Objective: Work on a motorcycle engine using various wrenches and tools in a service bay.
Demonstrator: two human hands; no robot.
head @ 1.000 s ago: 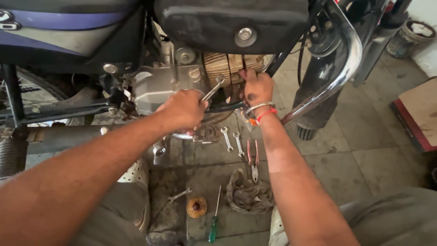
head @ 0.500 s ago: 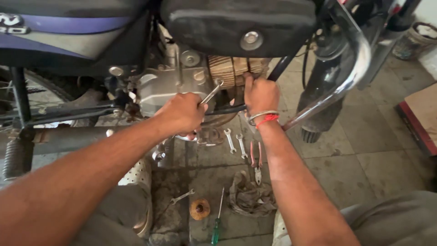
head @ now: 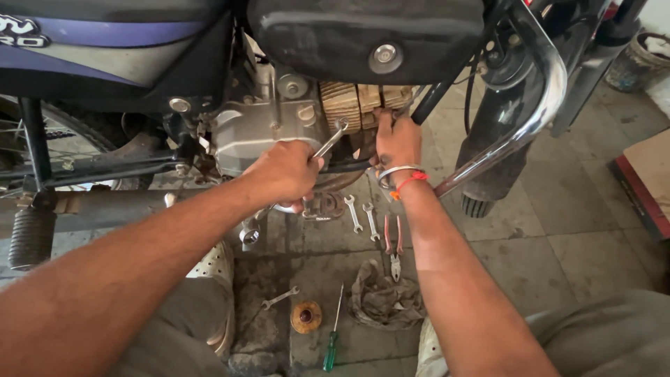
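My left hand (head: 285,172) is closed around the handle of a silver spanner (head: 331,138), whose ring end sits against the motorcycle engine (head: 251,129). To its right, my right hand (head: 396,139) reaches up to the tan finned cylinder (head: 352,101), fingertips pressed on its lower edge. Whether it grips anything there is hidden. A metal bangle and a red thread circle that wrist.
On the tiled floor below lie two small spanners (head: 361,216), red-handled pliers (head: 394,244), a dirty rag (head: 384,300), a green screwdriver (head: 332,335), a brown round part (head: 306,316) and another spanner (head: 280,298). A chrome crash bar (head: 530,126) and front tyre (head: 488,153) stand right. A footpeg (head: 31,237) is at left.
The view has shifted slightly, so the engine sits lower in the frame. Both hands stay at the engine in about the same grip.
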